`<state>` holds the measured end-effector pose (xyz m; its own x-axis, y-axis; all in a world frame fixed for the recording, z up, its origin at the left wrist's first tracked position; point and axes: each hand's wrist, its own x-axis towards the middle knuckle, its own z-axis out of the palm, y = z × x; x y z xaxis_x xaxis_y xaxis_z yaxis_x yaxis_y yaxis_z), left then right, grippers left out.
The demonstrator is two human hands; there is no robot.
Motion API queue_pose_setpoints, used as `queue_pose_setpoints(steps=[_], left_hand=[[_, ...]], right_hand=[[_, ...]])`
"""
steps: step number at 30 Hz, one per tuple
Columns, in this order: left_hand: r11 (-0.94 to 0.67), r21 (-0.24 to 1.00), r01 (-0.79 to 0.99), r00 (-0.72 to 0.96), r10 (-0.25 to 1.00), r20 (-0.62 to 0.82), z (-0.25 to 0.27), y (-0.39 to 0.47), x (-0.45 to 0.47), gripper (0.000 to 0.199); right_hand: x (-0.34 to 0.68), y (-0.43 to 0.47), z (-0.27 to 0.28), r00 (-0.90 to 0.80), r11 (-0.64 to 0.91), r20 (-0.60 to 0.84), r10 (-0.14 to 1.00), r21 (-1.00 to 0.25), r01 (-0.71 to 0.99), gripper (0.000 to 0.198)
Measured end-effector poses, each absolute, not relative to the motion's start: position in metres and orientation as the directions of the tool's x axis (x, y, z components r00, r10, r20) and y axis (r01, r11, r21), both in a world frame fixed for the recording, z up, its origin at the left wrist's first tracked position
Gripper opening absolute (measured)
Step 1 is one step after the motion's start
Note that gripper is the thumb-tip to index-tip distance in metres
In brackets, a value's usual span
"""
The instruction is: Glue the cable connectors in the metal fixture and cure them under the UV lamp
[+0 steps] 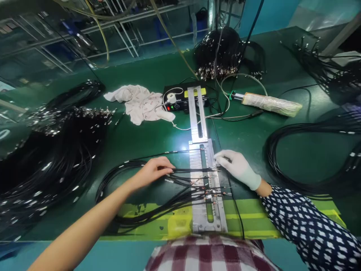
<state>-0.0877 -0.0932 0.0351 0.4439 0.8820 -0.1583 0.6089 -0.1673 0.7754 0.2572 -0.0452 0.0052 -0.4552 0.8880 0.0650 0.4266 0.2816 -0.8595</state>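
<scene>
"What's in the bare left hand?"

"Its thumb and fingers are pinched on thin black cables with bare metal ends, which lie across a long, slotted silver metal plate with grooves."

"And the right hand in its white glove?"

"Fingertips at the plate's right edge, by the cable ends. I can't tell whether they grasp anything."

"Where do the cables run?"

"They loop left of the plate, above yellow-green tape along the front of the dark green tabletop."

"Beyond that?"

"A narrower slotted metal piece reaches from the plate's far end over a black box with a lit red switch. A crumpled white cloth lies left of the box, a tool with a plastic-wrapped handle to its right. A big heap of black cables sits far left."
</scene>
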Motion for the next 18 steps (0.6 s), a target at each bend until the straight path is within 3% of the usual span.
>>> queue_pose_setpoints(steps=[7,12,18], left_hand=[[-0.274,0.67,0.69,0.321,0.945,0.056,0.023,-0.083,-0.079,0.02],[-0.39,0.477,0.788,0.407,0.91,0.072,0.025,-0.081,-0.052,0.013],[-0.473,0.638,0.608,0.583,0.811,0.046,0.021,-0.084,-0.005,0.016]], right_hand=[[0.258,-0.047,0.007,-0.466,0.24,0.028,0.884,-0.883,0.403,0.025],[0.256,-0.047,0.008,-0.445,0.225,0.019,0.895,-0.881,0.416,0.024],[0.257,-0.045,0.004,-0.397,0.254,0.08,0.914,-0.877,0.408,0.023]])
